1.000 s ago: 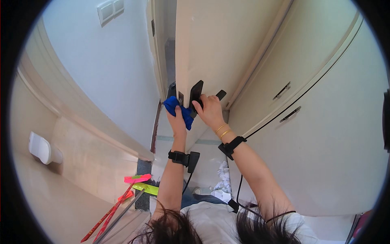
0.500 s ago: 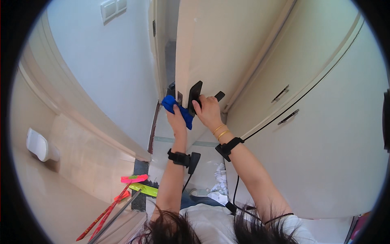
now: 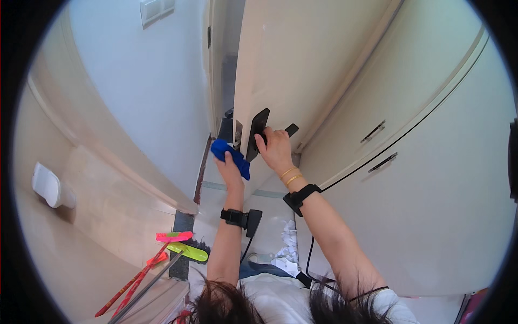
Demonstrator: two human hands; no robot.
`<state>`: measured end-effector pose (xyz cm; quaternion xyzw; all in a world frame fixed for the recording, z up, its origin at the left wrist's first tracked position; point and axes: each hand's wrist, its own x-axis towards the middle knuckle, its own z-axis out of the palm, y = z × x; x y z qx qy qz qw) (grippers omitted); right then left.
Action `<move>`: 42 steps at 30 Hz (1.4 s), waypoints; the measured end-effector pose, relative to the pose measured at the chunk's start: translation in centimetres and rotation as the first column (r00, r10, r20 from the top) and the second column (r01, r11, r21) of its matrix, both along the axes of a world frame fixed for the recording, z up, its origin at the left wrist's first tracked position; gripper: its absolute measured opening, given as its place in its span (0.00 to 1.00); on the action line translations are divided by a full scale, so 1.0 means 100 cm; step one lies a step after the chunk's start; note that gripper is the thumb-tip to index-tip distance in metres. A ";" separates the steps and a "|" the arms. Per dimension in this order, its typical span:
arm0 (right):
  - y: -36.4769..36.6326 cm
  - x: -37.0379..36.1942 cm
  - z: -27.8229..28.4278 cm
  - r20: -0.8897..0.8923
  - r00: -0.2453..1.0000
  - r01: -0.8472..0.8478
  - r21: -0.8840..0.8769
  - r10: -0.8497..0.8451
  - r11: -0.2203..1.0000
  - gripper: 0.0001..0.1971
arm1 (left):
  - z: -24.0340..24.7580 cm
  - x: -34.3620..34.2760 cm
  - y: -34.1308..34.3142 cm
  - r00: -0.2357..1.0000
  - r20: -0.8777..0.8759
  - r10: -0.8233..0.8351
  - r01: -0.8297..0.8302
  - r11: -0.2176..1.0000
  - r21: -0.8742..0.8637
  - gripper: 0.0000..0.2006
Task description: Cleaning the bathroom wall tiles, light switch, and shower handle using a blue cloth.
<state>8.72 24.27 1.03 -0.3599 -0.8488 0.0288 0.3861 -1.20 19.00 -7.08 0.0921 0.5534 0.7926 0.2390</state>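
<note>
A cream door (image 3: pixel 307 59) stands partly open in front of me, its edge with a metal latch plate (image 3: pixel 238 132) facing left. My right hand (image 3: pixel 277 149) is closed round the black lever handle (image 3: pixel 292 129), near its dark backplate (image 3: pixel 259 128). In my left hand (image 3: pixel 229 168) is a bunched blue cloth (image 3: pixel 231 157), pinched between thumb and fingers just below the latch plate. The cloth lies close to the door's edge; whether it touches I cannot tell. Both wrists carry black straps with small devices and cables.
Cream cabinets with dark pulls (image 3: pixel 383 162) line the right. At lower left, a pink broom (image 3: pixel 174 236) and a yellow-green one (image 3: pixel 187 251) lean near a doorway. Beyond it stands a white toilet (image 3: pixel 47 186). White paper scraps (image 3: pixel 288 243) lie on the floor by my feet.
My left hand and the blue cloth have moved slightly down and left along the door's edge, uncovering more of the latch plate. The right hand keeps its hold on the handle.
</note>
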 end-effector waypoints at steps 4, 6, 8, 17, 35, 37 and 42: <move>0.003 0.004 -0.003 -0.022 0.999 0.031 0.024 -0.031 0.999 0.12 | 0.007 0.022 -0.001 0.992 -0.064 -0.110 0.115 0.989 0.096 0.18; 0.005 0.006 -0.002 -0.038 0.999 0.032 0.023 -0.031 0.999 0.12 | 0.002 0.033 -0.008 0.985 -0.080 -0.155 0.163 0.982 0.098 0.18; 0.001 -0.001 -0.001 -0.033 0.999 0.026 0.018 -0.025 1.000 0.12 | -0.024 0.039 -0.021 0.937 -0.295 -0.187 0.125 0.968 -0.216 0.19; -0.004 -0.009 0.000 -0.046 0.998 -0.032 0.011 0.033 0.999 0.13 | -0.053 0.025 -0.036 0.996 0.070 0.053 -0.034 0.968 -0.250 0.21; 0.001 0.001 0.001 -0.038 0.999 0.000 0.052 0.002 0.999 0.13 | 0.018 0.017 -0.010 0.754 -0.653 -0.068 -0.043 0.987 -0.153 0.19; 0.002 0.000 0.000 -0.035 0.999 -0.004 0.044 0.005 0.999 0.13 | 0.010 0.008 -0.008 0.654 -0.757 0.002 -0.087 0.994 -0.073 0.16; 0.011 -0.001 -0.002 -0.050 0.999 0.005 0.083 -0.001 0.997 0.13 | -0.004 -0.013 -0.005 0.712 -0.696 -0.092 0.020 0.994 -0.112 0.15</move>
